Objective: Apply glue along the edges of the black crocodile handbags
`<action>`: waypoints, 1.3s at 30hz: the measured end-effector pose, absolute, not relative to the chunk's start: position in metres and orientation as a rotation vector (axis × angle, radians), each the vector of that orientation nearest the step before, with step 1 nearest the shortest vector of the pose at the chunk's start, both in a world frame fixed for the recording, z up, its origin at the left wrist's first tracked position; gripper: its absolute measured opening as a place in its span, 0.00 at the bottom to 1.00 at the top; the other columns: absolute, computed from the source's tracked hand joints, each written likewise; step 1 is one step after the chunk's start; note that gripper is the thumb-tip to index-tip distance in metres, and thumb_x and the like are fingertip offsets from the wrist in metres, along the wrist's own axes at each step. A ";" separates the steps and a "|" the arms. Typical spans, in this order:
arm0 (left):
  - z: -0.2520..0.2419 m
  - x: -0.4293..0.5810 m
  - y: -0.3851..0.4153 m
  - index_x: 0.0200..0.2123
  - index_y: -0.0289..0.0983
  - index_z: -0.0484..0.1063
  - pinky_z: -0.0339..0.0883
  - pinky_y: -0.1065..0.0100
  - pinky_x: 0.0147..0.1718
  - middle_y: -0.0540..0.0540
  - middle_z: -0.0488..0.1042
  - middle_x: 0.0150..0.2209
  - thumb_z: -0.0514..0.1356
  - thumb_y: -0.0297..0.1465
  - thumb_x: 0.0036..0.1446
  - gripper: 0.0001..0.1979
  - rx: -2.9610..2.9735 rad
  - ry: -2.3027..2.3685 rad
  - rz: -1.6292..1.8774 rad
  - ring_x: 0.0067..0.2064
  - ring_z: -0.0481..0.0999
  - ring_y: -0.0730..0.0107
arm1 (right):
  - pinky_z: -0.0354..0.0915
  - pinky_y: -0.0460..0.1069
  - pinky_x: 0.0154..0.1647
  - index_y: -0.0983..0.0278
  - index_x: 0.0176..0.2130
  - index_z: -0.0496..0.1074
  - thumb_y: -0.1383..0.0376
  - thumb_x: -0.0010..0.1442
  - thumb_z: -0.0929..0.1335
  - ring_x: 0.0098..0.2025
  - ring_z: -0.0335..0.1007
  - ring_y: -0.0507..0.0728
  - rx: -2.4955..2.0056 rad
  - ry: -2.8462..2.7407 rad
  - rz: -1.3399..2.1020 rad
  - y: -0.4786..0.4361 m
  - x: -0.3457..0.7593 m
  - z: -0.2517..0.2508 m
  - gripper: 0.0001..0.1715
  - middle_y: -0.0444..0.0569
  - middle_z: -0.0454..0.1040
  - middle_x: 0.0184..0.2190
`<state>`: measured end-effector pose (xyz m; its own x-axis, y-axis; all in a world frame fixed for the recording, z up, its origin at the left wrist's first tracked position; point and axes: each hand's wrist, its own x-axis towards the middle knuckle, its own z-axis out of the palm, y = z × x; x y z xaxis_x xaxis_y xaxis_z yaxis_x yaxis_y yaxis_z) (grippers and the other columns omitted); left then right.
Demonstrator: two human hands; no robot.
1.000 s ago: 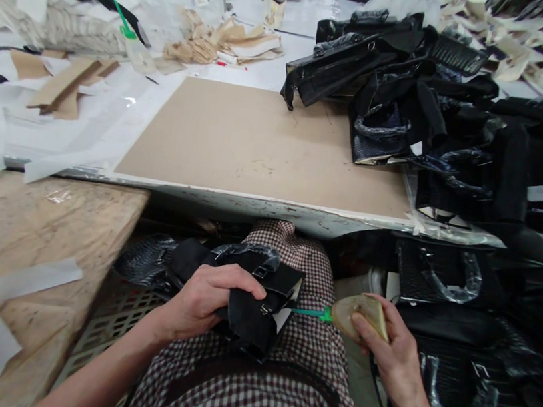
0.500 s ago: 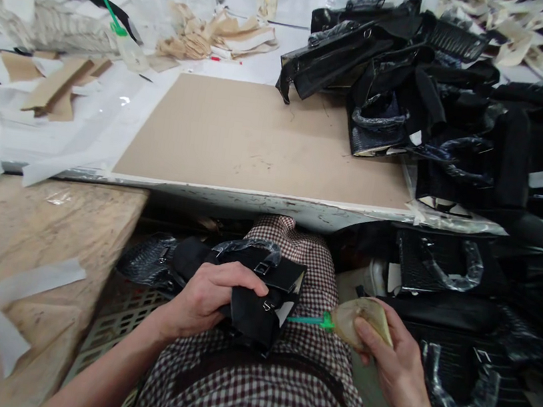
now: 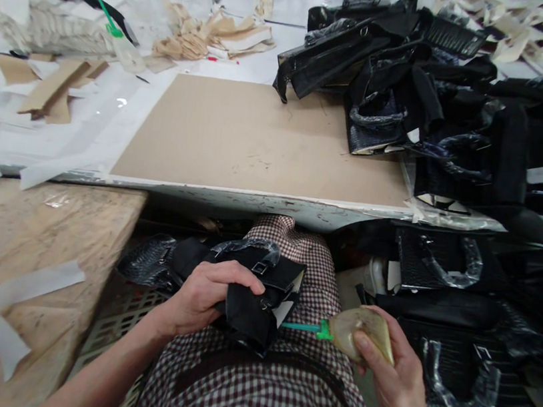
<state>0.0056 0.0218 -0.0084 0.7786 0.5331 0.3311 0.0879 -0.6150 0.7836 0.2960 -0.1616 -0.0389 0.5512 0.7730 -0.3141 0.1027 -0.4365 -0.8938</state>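
A black handbag piece (image 3: 250, 315) lies across my lap, with a plastic-wrapped handle (image 3: 250, 247) and a small metal buckle. My left hand (image 3: 211, 293) is closed on it, the thumb and fingers pressing a black flap near its open end. In my right hand (image 3: 388, 358) is a squeeze bottle (image 3: 359, 334) of yellowish stuff, lying on its side. Its green cap carries a thin teal nozzle (image 3: 302, 327) that points left, the tip at the bag's edge by a white patch. Whether the tip touches the bag I cannot tell.
Ahead is a white table with a brown board (image 3: 255, 140). Black bags (image 3: 394, 79) are piled at its right, and more bags (image 3: 461, 365) lie beside my right arm. At left stand a paper-covered surface (image 3: 47, 219) and a plastic crate (image 3: 118, 323). Another bottle (image 3: 126, 52) lies farther back.
The bottle in my right hand has moved slightly down, and its nozzle now sits a little lower at the bag's edge. My left hand keeps its hold, with the flap turned slightly.
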 end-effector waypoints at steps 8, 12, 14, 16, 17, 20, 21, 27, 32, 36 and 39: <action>-0.010 0.005 0.023 0.44 0.34 0.76 0.74 0.71 0.43 0.40 0.81 0.41 0.57 0.23 0.65 0.09 2.151 0.412 0.705 0.43 0.81 0.67 | 0.72 0.50 0.26 0.61 0.52 0.71 0.44 0.49 0.75 0.42 0.74 0.65 -2.003 -0.668 0.878 -0.146 0.313 -0.062 0.37 0.54 0.76 0.46; -0.010 0.006 0.023 0.44 0.34 0.76 0.74 0.72 0.42 0.41 0.81 0.41 0.56 0.23 0.65 0.10 2.154 0.430 0.706 0.43 0.81 0.68 | 0.73 0.56 0.40 0.60 0.51 0.71 0.45 0.52 0.74 0.45 0.73 0.66 -2.013 -0.815 0.775 -0.146 0.316 -0.072 0.34 0.53 0.75 0.47; -0.010 0.007 0.023 0.44 0.34 0.77 0.74 0.72 0.42 0.40 0.81 0.41 0.55 0.23 0.66 0.10 2.157 0.448 0.706 0.43 0.81 0.68 | 0.71 0.59 0.47 0.59 0.51 0.70 0.45 0.53 0.74 0.46 0.73 0.66 -2.001 -0.888 0.732 -0.149 0.315 -0.075 0.32 0.52 0.75 0.48; -0.009 0.007 0.023 0.43 0.34 0.77 0.74 0.71 0.41 0.40 0.81 0.40 0.55 0.24 0.66 0.10 2.162 0.443 0.706 0.42 0.81 0.67 | 0.69 0.61 0.50 0.58 0.51 0.70 0.46 0.54 0.74 0.47 0.73 0.66 -1.978 -0.973 0.685 -0.153 0.314 -0.076 0.31 0.52 0.74 0.49; -0.009 0.007 0.023 0.43 0.34 0.77 0.75 0.71 0.41 0.40 0.82 0.40 0.56 0.24 0.66 0.10 2.161 0.445 0.706 0.42 0.81 0.67 | 0.68 0.61 0.51 0.58 0.52 0.69 0.47 0.54 0.74 0.48 0.72 0.66 -1.962 -1.012 0.661 -0.155 0.313 -0.077 0.31 0.52 0.73 0.49; -0.008 0.006 0.025 0.42 0.34 0.77 0.75 0.71 0.40 0.40 0.81 0.40 0.56 0.24 0.65 0.09 2.146 0.458 0.729 0.42 0.81 0.67 | 0.67 0.62 0.53 0.57 0.53 0.68 0.49 0.56 0.74 0.50 0.71 0.66 -1.911 -1.077 0.624 -0.160 0.313 -0.081 0.30 0.53 0.71 0.52; -0.008 0.005 0.025 0.41 0.34 0.77 0.75 0.71 0.40 0.40 0.81 0.40 0.56 0.24 0.65 0.10 2.138 0.471 0.733 0.41 0.81 0.67 | 0.67 0.62 0.53 0.57 0.54 0.67 0.50 0.57 0.74 0.50 0.70 0.66 -1.893 -1.081 0.632 -0.160 0.313 -0.082 0.30 0.54 0.71 0.52; -0.008 0.004 0.026 0.41 0.34 0.77 0.74 0.72 0.41 0.41 0.81 0.40 0.57 0.22 0.64 0.09 2.147 0.470 0.745 0.41 0.81 0.68 | 0.66 0.64 0.55 0.58 0.55 0.66 0.51 0.57 0.75 0.49 0.71 0.66 -1.851 -1.065 0.717 -0.156 0.313 -0.092 0.31 0.54 0.71 0.50; -0.010 0.004 0.024 0.42 0.34 0.77 0.73 0.72 0.42 0.41 0.81 0.41 0.57 0.20 0.63 0.09 2.130 0.456 0.724 0.43 0.80 0.69 | 0.66 0.64 0.53 0.58 0.53 0.68 0.49 0.53 0.76 0.50 0.70 0.68 -1.916 -0.947 0.664 -0.159 0.315 -0.084 0.32 0.54 0.71 0.52; -0.010 0.003 0.024 0.43 0.34 0.76 0.73 0.72 0.42 0.41 0.81 0.41 0.58 0.21 0.63 0.09 2.127 0.463 0.731 0.42 0.80 0.68 | 0.71 0.58 0.44 0.60 0.50 0.71 0.46 0.52 0.75 0.43 0.73 0.64 -1.927 -0.775 0.660 -0.158 0.307 -0.063 0.33 0.53 0.74 0.46; -0.011 0.003 0.023 0.43 0.34 0.76 0.73 0.71 0.42 0.40 0.81 0.41 0.57 0.22 0.64 0.09 2.135 0.443 0.735 0.43 0.80 0.68 | 0.73 0.51 0.33 0.61 0.51 0.71 0.45 0.51 0.75 0.39 0.74 0.62 -1.937 -0.665 0.779 -0.153 0.300 -0.049 0.35 0.53 0.75 0.44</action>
<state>0.0025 0.0232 -0.0105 0.7682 0.5359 0.3502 0.0601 -0.6050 0.7940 0.3005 -0.1529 -0.0488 0.6549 0.7131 -0.2501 0.1350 -0.4360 -0.8898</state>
